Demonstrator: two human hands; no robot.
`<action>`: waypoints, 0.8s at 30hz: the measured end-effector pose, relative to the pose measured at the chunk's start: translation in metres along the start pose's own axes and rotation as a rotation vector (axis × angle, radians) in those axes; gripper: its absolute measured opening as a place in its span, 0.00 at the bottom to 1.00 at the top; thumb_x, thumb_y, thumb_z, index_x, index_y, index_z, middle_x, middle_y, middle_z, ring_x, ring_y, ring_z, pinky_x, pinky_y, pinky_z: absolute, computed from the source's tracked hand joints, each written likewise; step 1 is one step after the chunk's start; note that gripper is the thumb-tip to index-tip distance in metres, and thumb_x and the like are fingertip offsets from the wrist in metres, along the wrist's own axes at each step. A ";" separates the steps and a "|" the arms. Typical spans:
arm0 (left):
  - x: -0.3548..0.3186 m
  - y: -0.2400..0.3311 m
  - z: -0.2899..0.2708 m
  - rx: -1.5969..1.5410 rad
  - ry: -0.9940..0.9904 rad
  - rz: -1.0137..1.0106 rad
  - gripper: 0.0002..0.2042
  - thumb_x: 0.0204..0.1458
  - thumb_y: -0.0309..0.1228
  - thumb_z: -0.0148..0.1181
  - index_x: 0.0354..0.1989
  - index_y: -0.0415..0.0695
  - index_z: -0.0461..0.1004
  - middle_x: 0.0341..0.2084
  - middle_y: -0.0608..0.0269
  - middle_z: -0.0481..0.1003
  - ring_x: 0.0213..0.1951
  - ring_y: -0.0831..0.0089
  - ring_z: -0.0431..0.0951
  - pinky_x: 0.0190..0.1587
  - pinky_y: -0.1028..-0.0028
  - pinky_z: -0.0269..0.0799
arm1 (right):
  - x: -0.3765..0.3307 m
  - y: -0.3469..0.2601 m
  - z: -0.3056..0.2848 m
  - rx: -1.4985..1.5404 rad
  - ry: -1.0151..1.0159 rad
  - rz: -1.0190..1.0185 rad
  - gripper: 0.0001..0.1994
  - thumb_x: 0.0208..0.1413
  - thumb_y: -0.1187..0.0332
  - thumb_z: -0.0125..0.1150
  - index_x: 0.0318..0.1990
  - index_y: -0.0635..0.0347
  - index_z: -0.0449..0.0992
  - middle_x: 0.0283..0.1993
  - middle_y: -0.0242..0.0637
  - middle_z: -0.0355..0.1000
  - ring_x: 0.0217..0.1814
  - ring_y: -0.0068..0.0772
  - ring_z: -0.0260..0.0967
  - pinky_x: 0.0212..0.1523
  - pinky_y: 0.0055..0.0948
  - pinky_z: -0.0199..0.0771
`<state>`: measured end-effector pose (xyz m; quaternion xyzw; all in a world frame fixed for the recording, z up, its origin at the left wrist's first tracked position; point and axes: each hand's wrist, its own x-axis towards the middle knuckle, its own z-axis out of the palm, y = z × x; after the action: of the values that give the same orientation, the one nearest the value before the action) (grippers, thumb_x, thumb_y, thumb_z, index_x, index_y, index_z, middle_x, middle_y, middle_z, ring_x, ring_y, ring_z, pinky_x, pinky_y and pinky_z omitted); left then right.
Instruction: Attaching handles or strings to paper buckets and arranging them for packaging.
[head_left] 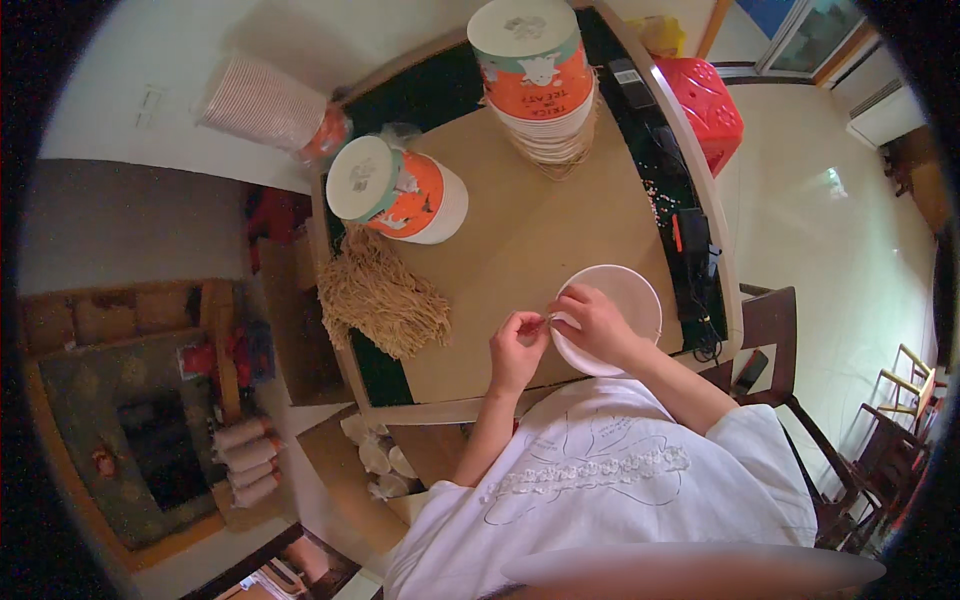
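In the head view, the left hand [515, 348] and the right hand [590, 318] meet at the left rim of a white, round, open tub [637, 298], which sits near the person on a brown, board-like surface [520, 225]. The fingertips of both hands are drawn close together; what lies between them is too small to make out, so I cannot tell whether either hand pinches something. The right hand reaches across the tub's mouth.

The step in hand looks like fine fingertip work at the rim. To do it well, one hand should steady the wall from just beside the working spot while the other makes the small movements. The tub's wall looks thin, so light pressure would likely serve better than a hard squeeze, which could bend the rim. Resting the right wrist lightly, without leaning, should keep the tub from tipping.

A loose bundle of tan, stringy cords [385, 290] lies to the left, in front of an orange, green and white upturned bucket [412, 200]. A taller stack of similar buckets [535, 95] stands farther off. Any cord is best drawn singly from the bundle, since its strands look prone to tangling.
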<state>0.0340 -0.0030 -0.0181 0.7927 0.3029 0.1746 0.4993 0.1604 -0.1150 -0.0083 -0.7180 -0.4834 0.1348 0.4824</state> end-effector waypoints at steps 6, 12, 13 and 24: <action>0.001 0.005 -0.001 0.068 -0.005 0.031 0.05 0.43 0.22 0.62 0.29 0.39 0.73 0.24 0.62 0.75 0.25 0.74 0.75 0.31 0.76 0.71 | 0.000 0.003 -0.001 -0.035 -0.052 -0.019 0.06 0.42 0.73 0.60 0.30 0.60 0.72 0.31 0.39 0.67 0.36 0.46 0.66 0.35 0.40 0.64; -0.004 -0.006 0.002 -0.016 0.015 -0.011 0.04 0.43 0.22 0.61 0.28 0.39 0.72 0.23 0.63 0.74 0.25 0.75 0.74 0.31 0.76 0.71 | -0.009 0.018 -0.008 -0.138 0.067 0.101 0.03 0.43 0.74 0.57 0.27 0.60 0.70 0.31 0.40 0.67 0.35 0.47 0.66 0.35 0.42 0.64; -0.005 -0.008 0.003 -0.016 0.016 -0.011 0.04 0.43 0.22 0.61 0.28 0.39 0.72 0.23 0.63 0.74 0.25 0.75 0.74 0.31 0.76 0.71 | -0.010 0.019 -0.008 -0.138 0.067 0.100 0.03 0.43 0.74 0.57 0.27 0.60 0.70 0.31 0.40 0.67 0.35 0.47 0.66 0.35 0.42 0.64; -0.007 -0.011 -0.002 -0.276 -0.101 -0.240 0.06 0.51 0.24 0.58 0.35 0.36 0.76 0.27 0.65 0.78 0.30 0.82 0.76 0.35 0.81 0.71 | -0.014 -0.010 0.000 0.033 -0.017 0.201 0.07 0.46 0.71 0.62 0.32 0.60 0.71 0.31 0.43 0.69 0.35 0.47 0.68 0.34 0.39 0.69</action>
<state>0.0247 -0.0027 -0.0269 0.6826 0.3429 0.1137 0.6352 0.1473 -0.1260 -0.0043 -0.7538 -0.4107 0.1967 0.4738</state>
